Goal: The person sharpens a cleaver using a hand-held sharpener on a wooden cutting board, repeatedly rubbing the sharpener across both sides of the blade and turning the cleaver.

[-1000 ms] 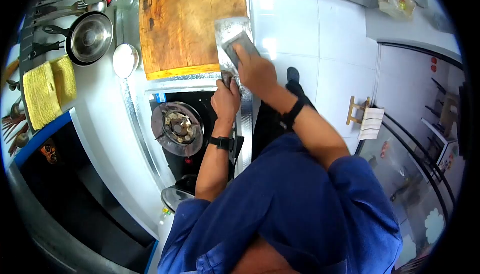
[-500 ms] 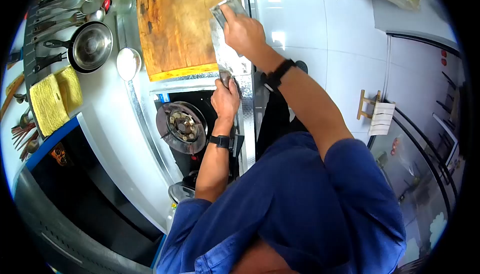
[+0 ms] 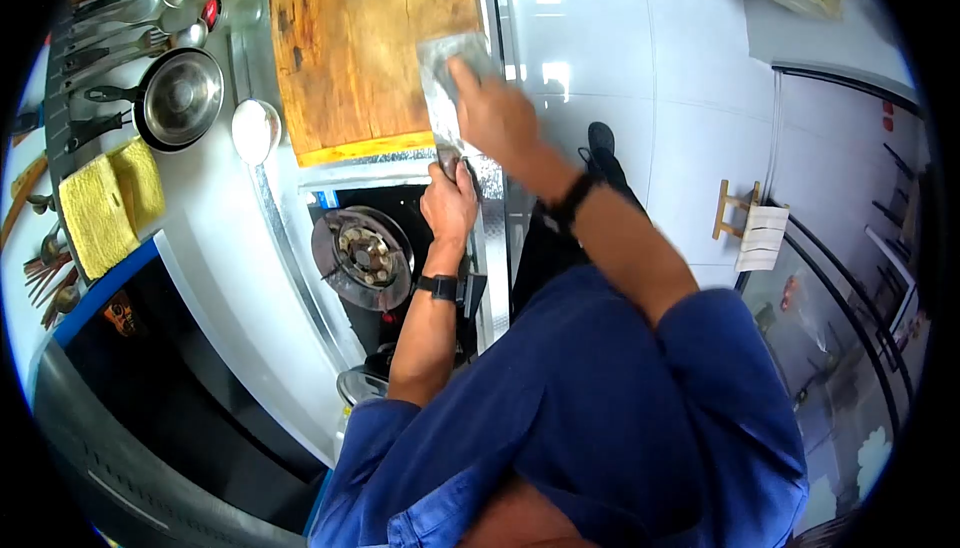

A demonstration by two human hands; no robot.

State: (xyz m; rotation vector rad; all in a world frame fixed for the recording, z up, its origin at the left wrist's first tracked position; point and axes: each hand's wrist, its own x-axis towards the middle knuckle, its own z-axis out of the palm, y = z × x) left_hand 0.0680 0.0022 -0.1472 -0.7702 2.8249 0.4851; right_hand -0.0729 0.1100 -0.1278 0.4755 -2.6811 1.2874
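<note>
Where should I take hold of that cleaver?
By the handle, from the near end beside the burner. The cleaver lies with its broad blade pointing away along the cutting board; the left hand already grips there, the right hand on the blade.

We see a bright, evenly lit scene through a strong fisheye lens, with black corners and lines bending toward the frame's edges. Glare patches shine on the white floor tiles (image 3: 600, 78) at upper centre, and the right hand (image 3: 495, 113) is smeared by motion blur.

no legible text (labels too blurred)
</note>
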